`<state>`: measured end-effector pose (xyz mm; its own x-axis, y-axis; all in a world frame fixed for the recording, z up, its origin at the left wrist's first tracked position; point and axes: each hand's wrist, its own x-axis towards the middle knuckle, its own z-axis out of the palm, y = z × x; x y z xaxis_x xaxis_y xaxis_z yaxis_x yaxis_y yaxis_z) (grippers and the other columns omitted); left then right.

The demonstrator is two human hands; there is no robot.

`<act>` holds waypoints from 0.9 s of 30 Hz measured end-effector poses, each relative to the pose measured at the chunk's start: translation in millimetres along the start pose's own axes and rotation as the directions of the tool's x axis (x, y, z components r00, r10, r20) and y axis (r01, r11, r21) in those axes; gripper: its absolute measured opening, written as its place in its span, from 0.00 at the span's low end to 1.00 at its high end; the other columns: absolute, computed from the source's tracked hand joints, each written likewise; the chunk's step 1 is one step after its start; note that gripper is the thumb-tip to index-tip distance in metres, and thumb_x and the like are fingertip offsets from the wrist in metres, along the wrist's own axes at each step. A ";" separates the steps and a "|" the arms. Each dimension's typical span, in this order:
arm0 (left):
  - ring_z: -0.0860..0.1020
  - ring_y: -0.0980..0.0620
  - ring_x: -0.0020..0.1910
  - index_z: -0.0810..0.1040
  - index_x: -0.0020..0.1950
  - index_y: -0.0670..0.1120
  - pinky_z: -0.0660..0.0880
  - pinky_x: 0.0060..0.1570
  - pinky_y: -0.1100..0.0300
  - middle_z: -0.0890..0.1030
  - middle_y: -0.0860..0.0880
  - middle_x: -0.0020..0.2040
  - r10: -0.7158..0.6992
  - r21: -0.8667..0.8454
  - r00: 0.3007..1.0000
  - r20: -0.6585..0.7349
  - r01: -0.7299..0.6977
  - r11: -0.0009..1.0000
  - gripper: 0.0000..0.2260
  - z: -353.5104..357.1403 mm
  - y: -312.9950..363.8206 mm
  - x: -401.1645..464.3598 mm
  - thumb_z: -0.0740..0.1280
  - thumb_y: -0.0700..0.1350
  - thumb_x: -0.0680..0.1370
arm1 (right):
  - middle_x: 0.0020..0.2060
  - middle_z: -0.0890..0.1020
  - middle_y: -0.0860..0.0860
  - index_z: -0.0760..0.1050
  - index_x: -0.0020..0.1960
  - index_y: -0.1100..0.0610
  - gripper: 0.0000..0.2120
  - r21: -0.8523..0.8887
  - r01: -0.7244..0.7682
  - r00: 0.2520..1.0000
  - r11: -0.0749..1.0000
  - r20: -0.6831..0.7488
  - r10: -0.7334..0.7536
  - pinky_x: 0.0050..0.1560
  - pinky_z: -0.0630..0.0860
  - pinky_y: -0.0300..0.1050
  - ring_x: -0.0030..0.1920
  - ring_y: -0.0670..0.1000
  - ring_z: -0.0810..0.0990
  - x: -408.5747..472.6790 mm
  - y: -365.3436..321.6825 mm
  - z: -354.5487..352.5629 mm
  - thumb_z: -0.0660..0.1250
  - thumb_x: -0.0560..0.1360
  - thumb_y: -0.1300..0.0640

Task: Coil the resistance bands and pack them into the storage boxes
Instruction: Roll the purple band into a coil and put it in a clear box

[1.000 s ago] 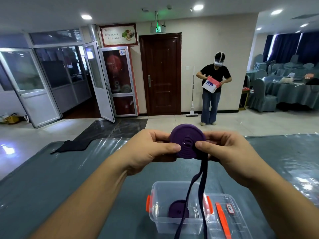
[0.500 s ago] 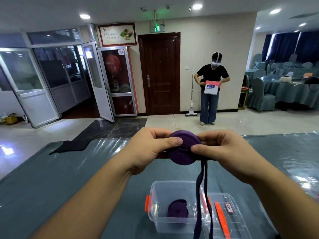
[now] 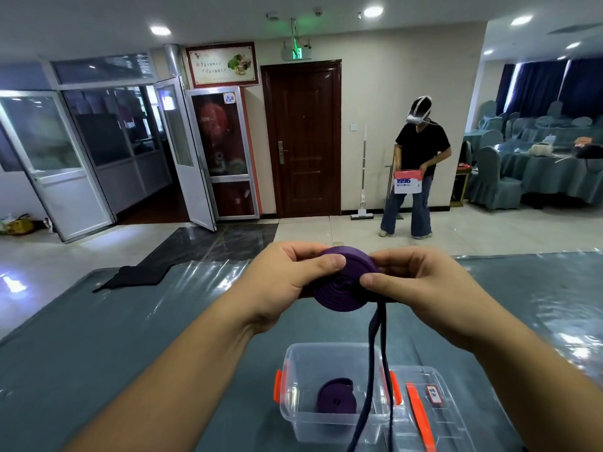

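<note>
I hold a purple resistance band, partly wound into a flat coil, above the table. My left hand grips the coil's left side with the thumb on top. My right hand pinches its right side. The band's loose tail hangs down in two strands past the front of a clear storage box with orange latches. A second coiled purple band lies on the box's floor.
The box's clear lid with an orange latch lies to the right of the box on the teal, plastic-covered table. A black cloth lies at the table's far left edge. A person with a headset stands near the door.
The coil has tilted from facing me toward lying flatter and has grown slightly as more band is wound on. The person in the background lowered the box they hold.
</note>
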<state>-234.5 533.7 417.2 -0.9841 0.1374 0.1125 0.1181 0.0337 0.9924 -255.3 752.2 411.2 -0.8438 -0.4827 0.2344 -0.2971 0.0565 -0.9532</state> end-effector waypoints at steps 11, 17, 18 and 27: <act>0.87 0.51 0.50 0.86 0.56 0.46 0.82 0.50 0.60 0.88 0.48 0.48 -0.003 0.360 0.997 0.083 -0.027 0.932 0.12 -9.9 3.0 4.6 0.78 0.38 0.73 | 0.48 0.89 0.48 0.84 0.58 0.52 0.11 -0.268 0.009 0.999 0.963 0.045 0.003 0.57 0.83 0.46 0.51 0.47 0.88 7.1 -3.2 -3.7 0.73 0.76 0.58; 0.87 0.46 0.49 0.84 0.56 0.43 0.83 0.49 0.58 0.88 0.43 0.49 0.008 0.074 1.000 -0.018 -0.007 0.997 0.12 -10.2 -3.6 7.4 0.76 0.36 0.74 | 0.48 0.89 0.51 0.85 0.56 0.53 0.14 -0.045 0.041 0.998 0.998 -0.037 -0.042 0.56 0.83 0.42 0.51 0.51 0.88 5.7 4.7 -1.0 0.74 0.70 0.56; 0.87 0.47 0.50 0.84 0.57 0.44 0.83 0.50 0.58 0.88 0.44 0.50 0.013 0.110 1.000 0.006 -0.013 0.994 0.12 -11.0 -4.9 7.7 0.76 0.36 0.74 | 0.48 0.89 0.50 0.85 0.56 0.53 0.13 -0.070 0.033 0.999 0.997 -0.021 -0.035 0.56 0.82 0.41 0.51 0.50 0.88 5.6 4.8 -2.0 0.74 0.72 0.57; 0.87 0.46 0.50 0.84 0.58 0.43 0.84 0.51 0.55 0.88 0.42 0.51 0.026 -0.025 1.000 -0.011 -0.026 0.999 0.13 -2.6 -5.1 11.4 0.74 0.37 0.74 | 0.50 0.89 0.52 0.83 0.59 0.56 0.17 0.061 0.077 0.994 0.995 -0.081 -0.072 0.55 0.82 0.40 0.53 0.51 0.87 10.2 4.5 -2.5 0.73 0.70 0.57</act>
<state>-246.7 532.5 413.5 -0.9822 0.1272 0.1384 0.1402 0.0052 0.9901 -266.3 749.7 409.8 -0.8537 -0.4127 0.3176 -0.3340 -0.0340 -0.9420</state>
